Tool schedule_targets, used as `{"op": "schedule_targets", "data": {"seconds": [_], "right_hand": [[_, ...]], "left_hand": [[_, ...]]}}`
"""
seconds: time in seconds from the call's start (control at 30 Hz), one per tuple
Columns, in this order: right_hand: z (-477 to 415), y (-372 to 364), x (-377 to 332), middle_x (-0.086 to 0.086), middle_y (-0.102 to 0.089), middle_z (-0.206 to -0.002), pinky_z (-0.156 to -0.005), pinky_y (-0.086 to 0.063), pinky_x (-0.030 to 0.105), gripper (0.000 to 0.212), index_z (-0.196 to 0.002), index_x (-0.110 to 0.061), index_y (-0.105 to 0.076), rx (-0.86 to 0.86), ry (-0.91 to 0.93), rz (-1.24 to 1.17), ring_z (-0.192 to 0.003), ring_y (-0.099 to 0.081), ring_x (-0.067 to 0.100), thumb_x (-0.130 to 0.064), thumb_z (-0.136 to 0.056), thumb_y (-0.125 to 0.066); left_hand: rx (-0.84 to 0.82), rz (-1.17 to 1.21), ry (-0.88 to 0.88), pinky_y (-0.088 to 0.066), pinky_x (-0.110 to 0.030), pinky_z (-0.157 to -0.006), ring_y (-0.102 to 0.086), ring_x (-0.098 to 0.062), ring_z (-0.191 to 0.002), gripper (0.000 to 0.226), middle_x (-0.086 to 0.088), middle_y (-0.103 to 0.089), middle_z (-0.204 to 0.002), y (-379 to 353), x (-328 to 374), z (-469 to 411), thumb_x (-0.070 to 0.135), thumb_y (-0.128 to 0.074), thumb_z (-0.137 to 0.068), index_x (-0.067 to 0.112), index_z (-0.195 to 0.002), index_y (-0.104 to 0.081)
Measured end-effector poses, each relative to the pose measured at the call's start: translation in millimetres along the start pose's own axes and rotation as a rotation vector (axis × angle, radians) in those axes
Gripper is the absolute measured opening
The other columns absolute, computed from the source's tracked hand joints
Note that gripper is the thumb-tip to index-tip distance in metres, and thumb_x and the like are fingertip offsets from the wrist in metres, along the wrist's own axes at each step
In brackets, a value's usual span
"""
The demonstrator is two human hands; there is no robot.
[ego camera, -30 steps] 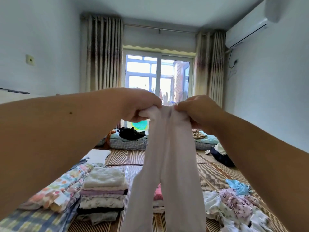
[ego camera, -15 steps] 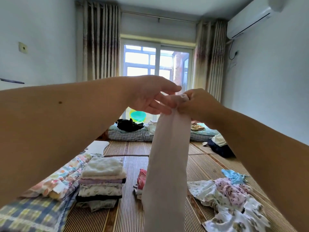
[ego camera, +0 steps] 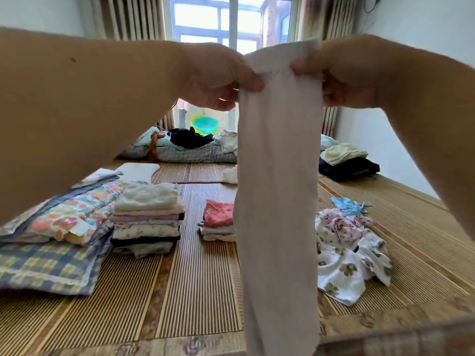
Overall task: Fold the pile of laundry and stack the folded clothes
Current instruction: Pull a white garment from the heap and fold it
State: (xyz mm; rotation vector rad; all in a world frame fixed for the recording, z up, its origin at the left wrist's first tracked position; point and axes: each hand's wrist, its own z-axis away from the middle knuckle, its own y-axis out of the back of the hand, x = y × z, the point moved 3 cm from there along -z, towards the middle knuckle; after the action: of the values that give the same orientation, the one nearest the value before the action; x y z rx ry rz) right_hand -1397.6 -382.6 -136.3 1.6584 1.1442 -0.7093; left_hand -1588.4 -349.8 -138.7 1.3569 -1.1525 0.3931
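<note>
Both hands grip the top edge of a long white garment (ego camera: pixel 280 201). The left hand (ego camera: pixel 218 75) pinches the left corner with the thumb on the near face. The right hand (ego camera: pixel 352 73) has its fingers curled round the right corner. The edge between them is pulled flat, and both arms are raised and extended.

The garment hangs straight down as one narrow strip, centre of view, in front of the window (ego camera: pixel 231 19). Its lower end leaves the bottom of the frame, so contact with the floor cannot be told.

- The striped bamboo mat (ego camera: pixel 200 291) covers the floor from near to far.
- A plaid quilt (ego camera: pixel 46 268) lies flat on the mat, near left.
- A floral blanket (ego camera: pixel 74 217), folded, rests on the far part of the plaid quilt.
- An unfolded pile (ego camera: pixel 352 253) of printed clothes sits on the mat right of the garment, loose and crumpled.
- A tall stack (ego camera: pixel 147 217) of folded clothes stands left of centre, just beside the floral blanket, with a cream piece on top.
- A short stack (ego camera: pixel 218 219) with a red piece on top stands between the tall stack and the hanging garment, partly hidden behind it.
- A dark bundle (ego camera: pixel 349 167) with a pale yellow piece on it lies far right, near the wall.
- A black garment (ego camera: pixel 190 137) lies on bedding at the far end.
- A green basin (ego camera: pixel 205 124) shows behind it, beyond the glass.
- A small blue piece (ego camera: pixel 347 205) lies at the far edge of the unfolded pile.
</note>
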Motion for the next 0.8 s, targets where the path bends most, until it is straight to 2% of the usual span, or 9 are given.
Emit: {"op": "schedule_targets", "data": {"seconds": [0.1,0.23,0.33,0.4,0.43,0.57,0.67,0.73,0.8], "right_hand": [[-18,10,28,-0.004,-0.053,-0.08,-0.046,-0.035,0.017,0.039,-0.116,-0.011,-0.063,0.068,-0.105,0.134,-0.059,-0.042,0.006,-0.026,-0.081,-0.073],[-35,15,63,0.001,-0.065,-0.083,-0.052,-0.05,0.019,0.015,-0.098,-0.009,-0.062,0.079,-0.104,0.049,-0.063,-0.062,0.008,-0.013,-0.085,-0.069],[-46,21,76,0.005,-0.067,-0.092,-0.061,-0.056,0.02,0.014,-0.097,-0.012,-0.06,0.16,-0.002,-0.007,-0.075,-0.069,0.013,-0.011,-0.086,-0.069],[-50,25,78,0.006,-0.066,-0.094,-0.064,-0.057,0.019,0.009,-0.093,-0.014,-0.06,0.207,0.102,0.005,-0.077,-0.067,0.014,-0.013,-0.088,-0.067],[-51,27,77,0.008,-0.066,-0.095,-0.064,-0.056,0.019,0.007,-0.091,-0.015,-0.06,0.226,0.154,0.04,-0.078,-0.066,0.014,-0.014,-0.089,-0.066],[-44,34,74,0.019,-0.066,-0.104,-0.074,-0.057,0.034,0.01,-0.083,-0.019,-0.06,0.271,0.266,0.117,-0.091,-0.066,0.025,-0.015,-0.085,-0.07],[-20,24,83,0.009,-0.065,-0.099,-0.071,-0.056,0.026,0.017,-0.079,-0.023,-0.059,0.231,0.225,0.205,-0.097,-0.066,0.026,-0.011,-0.084,-0.07],[7,10,101,0.002,-0.065,-0.089,-0.075,-0.056,0.032,0.014,-0.079,-0.022,-0.062,0.18,0.158,0.267,-0.088,-0.065,0.022,-0.013,-0.082,-0.071],[41,-11,127,0.0,-0.065,-0.081,-0.065,-0.051,0.031,0.009,-0.083,-0.021,-0.064,0.05,0.065,0.33,-0.075,-0.061,0.017,-0.016,-0.082,-0.071]], "left_hand": [[0.115,-0.13,0.116,-0.027,-0.018,-0.056,-0.034,-0.007,-0.061,0.025,0.008,-0.048,-0.073,-12,-13,-29,0.02,-0.073,-0.082,0.021,-0.101,-0.057],[0.229,-0.122,0.184,-0.025,-0.013,-0.039,-0.036,-0.001,-0.039,0.019,0.008,-0.049,-0.064,-36,-28,-74,0.02,-0.073,-0.084,0.021,-0.097,-0.058],[0.335,-0.02,0.071,-0.045,-0.015,-0.045,-0.059,-0.004,-0.052,0.01,0.004,-0.062,-0.076,-48,-27,-99,0.018,-0.065,-0.09,0.013,-0.098,-0.061],[0.378,-0.025,-0.035,-0.056,-0.022,-0.063,-0.065,-0.008,-0.062,0.013,0.002,-0.066,-0.081,-52,-22,-110,0.014,-0.059,-0.092,0.011,-0.103,-0.063],[0.385,-0.048,-0.091,-0.057,-0.025,-0.068,-0.066,-0.009,-0.067,0.008,0.002,-0.066,-0.08,-52,-20,-112,0.014,-0.057,-0.092,0.013,-0.097,-0.063],[0.439,0.062,-0.267,-0.052,-0.025,-0.056,-0.071,-0.019,-0.07,0.011,-0.004,-0.066,-0.073,-55,-26,-105,0.009,-0.065,-0.084,0.017,-0.078,-0.06],[0.378,0.107,-0.265,-0.052,-0.026,-0.059,-0.071,-0.023,-0.074,0.013,-0.007,-0.066,-0.074,-68,-48,-86,0.009,-0.069,-0.082,0.016,-0.078,-0.06],[0.301,0.125,-0.194,-0.055,-0.027,-0.059,-0.069,-0.017,-0.066,0.009,-0.01,-0.066,-0.077,-84,-76,-64,0.006,-0.07,-0.082,0.008,-0.084,-0.062],[0.231,-0.033,-0.156,-0.058,-0.039,-0.065,-0.065,-0.019,-0.065,0.015,-0.014,-0.067,-0.08,-103,-108,-34,0.009,-0.075,-0.079,0.002,-0.088,-0.064]]}}
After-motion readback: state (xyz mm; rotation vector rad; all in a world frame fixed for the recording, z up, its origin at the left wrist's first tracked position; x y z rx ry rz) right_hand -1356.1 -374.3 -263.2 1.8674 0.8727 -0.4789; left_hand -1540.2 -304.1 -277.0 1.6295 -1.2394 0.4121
